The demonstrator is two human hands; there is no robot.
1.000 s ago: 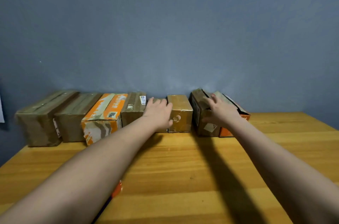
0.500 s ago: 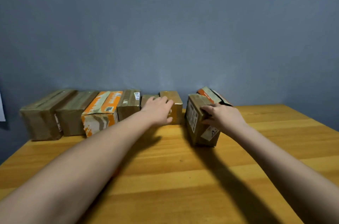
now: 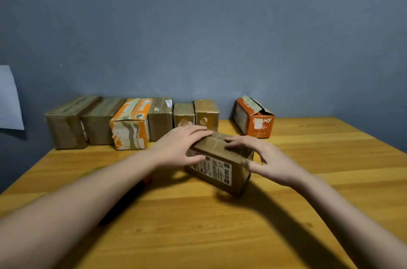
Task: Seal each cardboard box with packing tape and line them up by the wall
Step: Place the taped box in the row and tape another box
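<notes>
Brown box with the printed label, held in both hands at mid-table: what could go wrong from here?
1. The brown box sits tilted, one end seemingly off the table; the left hand and right hand grip only its top and ends, so it may slip.
2. The orange box by the wall has raised flaps, apparently unsealed; it could get overlooked.
3. An orange-tipped object, half hidden under the left forearm, could get knocked.

white letters "MY" on orange box [image 3: 255, 119], printed label on brown box [image 3: 220, 165] too blurred to read
</notes>
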